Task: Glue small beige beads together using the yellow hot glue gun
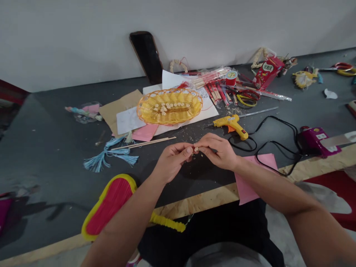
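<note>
My left hand [178,157] and my right hand [218,150] meet over the dark table, fingertips pinched together. Between them is a small cream flower-like piece [196,149], partly covered by the fingers. Both hands are closed on it. Similar small pieces [164,107] lie in the yellow woven basket [141,111] beyond my hands. Pale crumbs dot the tabletop around my fingers. A yellow glue gun [230,124] rests beyond my right hand, its tip pointing left. Two thin wooden sticks [150,142] lie to the left of my left hand.
A blue tassel [108,155] and a red fan-shaped piece with yellow edging [114,204] are at left. Scissors [247,98], a thread spool [231,78] and red packets sit behind. Black cable [275,141] loops at right near pink paper [250,187]. A phone [147,55] leans on the wall.
</note>
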`<act>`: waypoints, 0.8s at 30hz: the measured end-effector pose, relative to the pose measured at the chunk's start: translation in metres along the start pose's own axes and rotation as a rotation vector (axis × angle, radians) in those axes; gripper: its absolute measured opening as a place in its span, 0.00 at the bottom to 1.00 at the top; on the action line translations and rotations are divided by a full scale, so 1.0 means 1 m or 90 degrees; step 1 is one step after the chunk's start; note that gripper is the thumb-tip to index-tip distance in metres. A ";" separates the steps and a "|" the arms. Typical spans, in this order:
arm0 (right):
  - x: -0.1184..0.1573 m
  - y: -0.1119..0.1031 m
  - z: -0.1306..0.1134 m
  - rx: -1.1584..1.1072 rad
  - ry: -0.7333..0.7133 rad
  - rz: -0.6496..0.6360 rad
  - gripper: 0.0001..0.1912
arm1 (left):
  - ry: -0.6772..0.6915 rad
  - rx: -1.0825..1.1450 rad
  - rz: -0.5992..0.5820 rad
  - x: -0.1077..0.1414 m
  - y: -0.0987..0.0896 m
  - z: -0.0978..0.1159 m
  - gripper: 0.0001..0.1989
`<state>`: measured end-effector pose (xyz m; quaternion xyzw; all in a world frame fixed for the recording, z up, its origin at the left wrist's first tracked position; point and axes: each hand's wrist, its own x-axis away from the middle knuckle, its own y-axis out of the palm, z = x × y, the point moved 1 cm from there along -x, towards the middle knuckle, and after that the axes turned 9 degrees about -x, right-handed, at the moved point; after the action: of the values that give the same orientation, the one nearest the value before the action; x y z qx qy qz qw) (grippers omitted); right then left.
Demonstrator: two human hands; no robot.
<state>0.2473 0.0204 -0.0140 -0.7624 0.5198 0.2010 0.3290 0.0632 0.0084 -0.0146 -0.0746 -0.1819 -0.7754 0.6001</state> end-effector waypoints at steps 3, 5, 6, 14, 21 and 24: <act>0.001 0.001 0.000 -0.007 -0.009 -0.014 0.10 | -0.009 -0.010 -0.013 0.001 0.001 0.000 0.15; 0.001 0.002 0.000 -0.009 -0.009 -0.002 0.10 | -0.018 -0.004 -0.011 0.001 0.002 0.001 0.15; 0.001 0.001 0.000 -0.007 -0.004 0.008 0.09 | -0.022 0.004 -0.008 0.001 0.002 0.001 0.15; 0.001 0.003 0.000 -0.004 -0.011 0.010 0.07 | -0.022 0.038 0.009 0.000 0.002 -0.001 0.15; 0.002 0.004 0.001 0.009 -0.016 -0.004 0.07 | 0.010 0.001 -0.011 0.000 0.000 -0.004 0.13; 0.002 0.005 0.002 0.011 -0.018 -0.008 0.08 | 0.016 -0.004 0.006 -0.001 -0.002 -0.004 0.14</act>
<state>0.2439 0.0190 -0.0179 -0.7599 0.5118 0.2051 0.3444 0.0621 0.0081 -0.0195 -0.0679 -0.1715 -0.7740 0.6057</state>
